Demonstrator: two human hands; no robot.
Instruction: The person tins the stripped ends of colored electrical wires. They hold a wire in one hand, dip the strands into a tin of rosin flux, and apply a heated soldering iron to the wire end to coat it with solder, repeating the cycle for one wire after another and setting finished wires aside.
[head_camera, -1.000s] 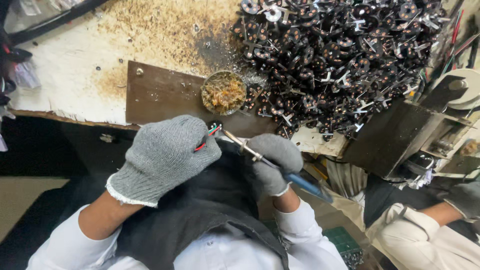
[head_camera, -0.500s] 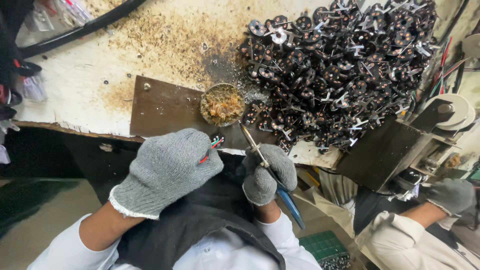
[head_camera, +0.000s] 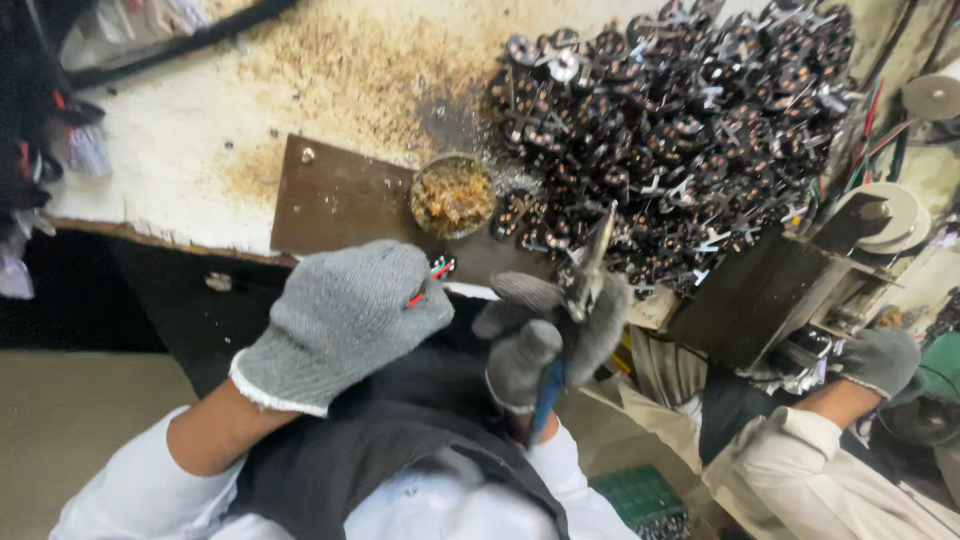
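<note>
Two gloved hands work a small wired part with pliers at the near edge of a cluttered counter (head_camera: 180, 150).

A heap of dark metal parts (head_camera: 680, 130) fills the counter's far right corner; a brown metal plate (head_camera: 335, 195) and a small round tin (head_camera: 452, 195) sit by the near edge. The left hand (head_camera: 340, 320) is closed over a part with red and green wires (head_camera: 435, 272). The right hand (head_camera: 555, 335), just beside it, is closed on blue-handled pliers (head_camera: 580, 290), their long axis pointing away toward the heap. A co-worker's gloved hand (head_camera: 880, 360) lies off the right edge.

Stained white workbench (head_camera: 180, 150), sawdust-strewn; tan floor (head_camera: 70, 440) below; dim light.
</note>
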